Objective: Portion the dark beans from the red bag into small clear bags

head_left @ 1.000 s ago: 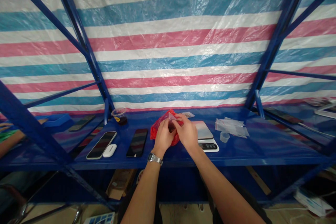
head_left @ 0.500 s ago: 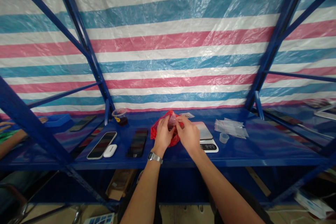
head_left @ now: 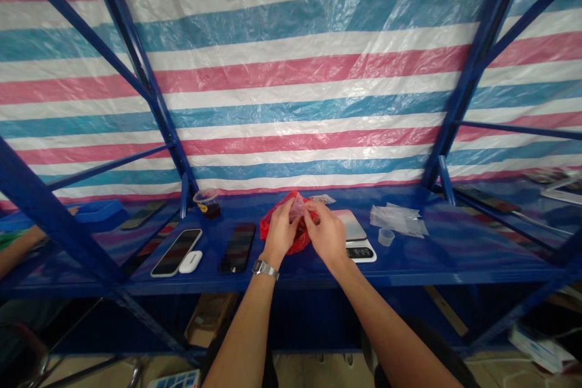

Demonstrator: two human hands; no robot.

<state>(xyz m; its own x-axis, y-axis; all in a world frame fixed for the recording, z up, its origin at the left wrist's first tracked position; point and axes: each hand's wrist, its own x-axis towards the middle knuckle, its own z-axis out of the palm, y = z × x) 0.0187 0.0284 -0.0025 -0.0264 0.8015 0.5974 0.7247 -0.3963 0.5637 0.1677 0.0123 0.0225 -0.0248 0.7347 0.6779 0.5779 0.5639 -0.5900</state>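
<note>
Both hands meet over a crumpled red plastic bag [head_left: 297, 245] on the blue shelf. My left hand [head_left: 282, 227], with a metal watch on the wrist, is closed on one side of a small clear plastic bag [head_left: 297, 206]. My right hand [head_left: 326, 230] pinches the same clear bag from the other side. Inside the red bag, between the hands, dark contents show but are too small to name. Just right of my right hand lies a white digital scale [head_left: 359, 251] with a flat plate and black button panel.
A small clear cup [head_left: 386, 237] and several clear plastic bags [head_left: 398, 219] lie to the right. Leftward are a dark phone [head_left: 239, 247], a white-edged phone [head_left: 177, 253], a white earphone case [head_left: 191, 262] and a cup of dark liquid [head_left: 208, 204]. Another person's arm [head_left: 27, 245] shows far left.
Both hands stay over the red bag, with only slight finger movement at the clear bag. The view has shifted a little.
</note>
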